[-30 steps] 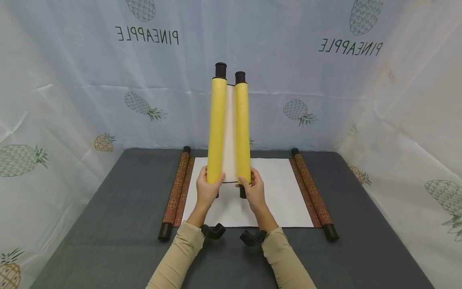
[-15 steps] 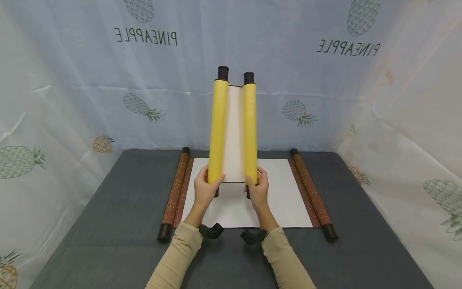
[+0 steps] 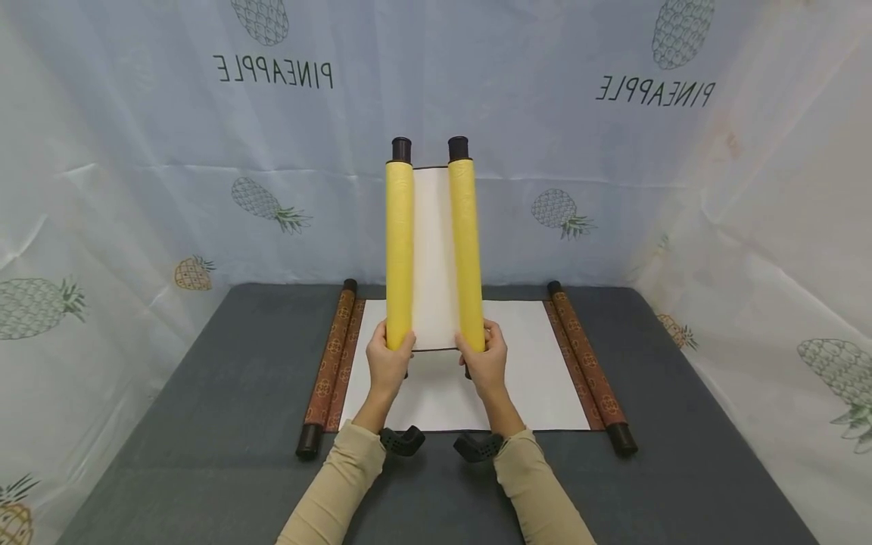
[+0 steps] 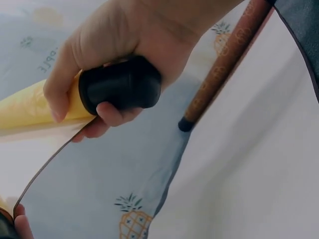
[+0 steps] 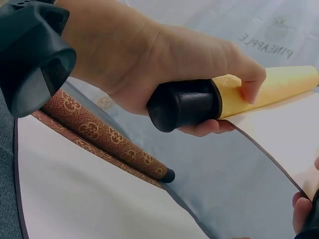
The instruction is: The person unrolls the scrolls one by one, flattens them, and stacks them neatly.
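A yellow-backed hanging scroll (image 3: 432, 265) is held up in the air, partly unrolled, with a strip of white paper between its two rolls. My left hand (image 3: 388, 365) grips the lower end of the left yellow roll (image 3: 399, 242), near its black end knob (image 4: 119, 84). The lower end of the right yellow roll (image 3: 466, 242) is in the grip of my right hand (image 3: 487, 365), its black knob (image 5: 184, 104) against the palm. Below lies a second scroll, brown-patterned, with its white sheet (image 3: 531, 363) spread out on the table.
The brown scroll's left roller (image 3: 330, 363) and right roller (image 3: 591, 363) lie along either side of the sheet. A dark grey cloth (image 3: 204, 409) covers the table. Behind hangs a pale curtain (image 3: 436, 91) with pineapple prints.
The two yellow rolls have moved apart, so the white strip between them is wider. Their top ends have come down a little, and the left roll has shifted left since half a second ago.
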A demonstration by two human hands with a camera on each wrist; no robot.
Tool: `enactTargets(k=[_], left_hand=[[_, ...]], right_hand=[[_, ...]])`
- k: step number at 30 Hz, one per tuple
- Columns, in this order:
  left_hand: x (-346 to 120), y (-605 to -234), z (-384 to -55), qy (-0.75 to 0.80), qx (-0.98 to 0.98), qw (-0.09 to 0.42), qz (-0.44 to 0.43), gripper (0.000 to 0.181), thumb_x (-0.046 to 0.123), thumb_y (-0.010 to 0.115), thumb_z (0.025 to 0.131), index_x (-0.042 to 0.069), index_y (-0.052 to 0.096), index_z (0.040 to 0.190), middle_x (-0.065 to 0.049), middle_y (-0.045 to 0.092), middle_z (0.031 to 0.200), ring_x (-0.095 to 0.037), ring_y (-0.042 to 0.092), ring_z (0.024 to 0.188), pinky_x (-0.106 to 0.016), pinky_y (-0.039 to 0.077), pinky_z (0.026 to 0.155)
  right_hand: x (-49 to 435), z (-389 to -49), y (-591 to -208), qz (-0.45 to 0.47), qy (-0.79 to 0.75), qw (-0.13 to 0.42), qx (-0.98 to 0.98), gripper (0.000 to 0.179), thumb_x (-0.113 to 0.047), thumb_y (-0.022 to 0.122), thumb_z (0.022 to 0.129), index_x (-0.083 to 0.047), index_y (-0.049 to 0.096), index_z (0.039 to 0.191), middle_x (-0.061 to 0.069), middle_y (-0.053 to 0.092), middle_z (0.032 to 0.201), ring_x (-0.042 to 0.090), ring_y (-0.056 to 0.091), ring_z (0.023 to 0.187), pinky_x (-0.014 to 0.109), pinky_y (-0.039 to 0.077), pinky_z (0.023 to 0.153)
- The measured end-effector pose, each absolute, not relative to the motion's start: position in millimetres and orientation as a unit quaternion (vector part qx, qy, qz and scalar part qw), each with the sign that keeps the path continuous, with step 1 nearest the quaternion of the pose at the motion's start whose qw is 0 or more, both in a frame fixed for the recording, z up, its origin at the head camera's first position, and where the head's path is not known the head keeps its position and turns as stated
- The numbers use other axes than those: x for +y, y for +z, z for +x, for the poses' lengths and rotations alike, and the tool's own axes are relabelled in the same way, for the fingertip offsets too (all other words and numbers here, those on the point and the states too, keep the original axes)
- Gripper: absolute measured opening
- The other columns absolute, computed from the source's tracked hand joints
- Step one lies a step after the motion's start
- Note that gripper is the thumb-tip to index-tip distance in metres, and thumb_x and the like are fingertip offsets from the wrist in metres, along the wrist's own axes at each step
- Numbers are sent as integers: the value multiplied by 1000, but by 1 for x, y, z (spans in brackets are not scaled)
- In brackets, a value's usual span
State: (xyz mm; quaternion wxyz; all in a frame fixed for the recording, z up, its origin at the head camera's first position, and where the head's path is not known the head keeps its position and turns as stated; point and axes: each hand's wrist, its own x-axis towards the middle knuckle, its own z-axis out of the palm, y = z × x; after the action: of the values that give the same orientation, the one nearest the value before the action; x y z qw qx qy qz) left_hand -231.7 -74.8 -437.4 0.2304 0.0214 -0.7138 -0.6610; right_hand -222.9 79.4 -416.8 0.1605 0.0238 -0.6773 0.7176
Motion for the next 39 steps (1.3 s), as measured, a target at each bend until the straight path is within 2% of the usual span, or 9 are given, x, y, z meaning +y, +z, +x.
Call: enactTargets(k=[3, 8, 15, 18, 22, 25, 30, 34, 39], left_hand=[[-77, -437, -232, -652, -717, 244, 22, 42, 6, 66, 81, -5, 57, 121, -21, 60, 89, -4, 55, 57, -18, 48, 54], [-81, -435, -235, -645, -717, 262, 17, 56, 6, 74, 77, -3, 51, 127, -28, 65, 92, -5, 55, 58, -19, 47, 53], [-85, -428, -231, -628, -730, 271, 19, 56, 6, 74, 80, -4, 48, 128, -30, 67, 95, -7, 53, 61, -18, 44, 53], [-86, -427, -232, -619, -732, 283, 13, 50, 7, 73, 80, -5, 51, 123, -29, 69, 91, -8, 51, 61, -20, 42, 52], [-87, -433, -236, -626, -725, 287, -1, 46, 11, 75, 80, -3, 54, 119, -26, 69, 90, -9, 53, 61, -21, 43, 52], [-88, -435, -237, -632, -723, 281, -1, 45, 14, 76, 81, -1, 57, 119, -24, 68, 97, -12, 54, 72, -20, 46, 58], [-89, -437, -238, -631, -723, 281, 10, 43, 17, 76, 82, 0, 62, 119, -20, 66, 104, -16, 55, 84, -18, 49, 64], [-86, -438, -237, -619, -732, 286, 12, 45, 17, 74, 83, -3, 60, 121, -22, 65, 100, -19, 53, 80, -22, 45, 64], [-81, -442, -237, -596, -744, 302, 11, 46, 15, 72, 85, -6, 58, 123, -23, 64, 93, -18, 49, 74, -26, 41, 64]], right_hand=[[81, -228, -423, 14, 712, 160, -683, 39, 3, 68, 82, 9, 53, 117, -7, 60, 76, 10, 55, 52, 20, 50, 53], [84, -241, -438, -15, 691, 153, -706, 41, -6, 73, 82, 0, 60, 121, 1, 58, 92, 7, 54, 74, 17, 50, 66], [86, -242, -438, -19, 691, 127, -711, 46, -16, 74, 84, -4, 59, 127, 11, 61, 105, 9, 57, 82, 17, 51, 74], [86, -241, -439, -11, 692, 127, -711, 46, -17, 70, 88, -3, 55, 129, 9, 58, 100, 11, 57, 80, 18, 51, 73], [85, -239, -441, 6, 688, 156, -709, 43, -15, 66, 91, 1, 52, 128, 5, 54, 92, 10, 58, 67, 22, 53, 65], [85, -239, -442, 4, 686, 176, -706, 40, -13, 65, 91, 4, 53, 126, 4, 53, 89, 6, 56, 60, 24, 53, 62], [86, -239, -443, -14, 697, 171, -696, 39, -12, 64, 92, 5, 53, 125, 1, 50, 85, 5, 53, 56, 21, 51, 59], [86, -240, -442, -33, 707, 170, -686, 41, -10, 68, 88, 5, 56, 123, -2, 50, 83, 4, 52, 54, 17, 48, 56], [85, -241, -440, -55, 700, 196, -684, 44, -5, 76, 79, 8, 60, 117, -5, 52, 79, 2, 51, 52, 16, 47, 53]])
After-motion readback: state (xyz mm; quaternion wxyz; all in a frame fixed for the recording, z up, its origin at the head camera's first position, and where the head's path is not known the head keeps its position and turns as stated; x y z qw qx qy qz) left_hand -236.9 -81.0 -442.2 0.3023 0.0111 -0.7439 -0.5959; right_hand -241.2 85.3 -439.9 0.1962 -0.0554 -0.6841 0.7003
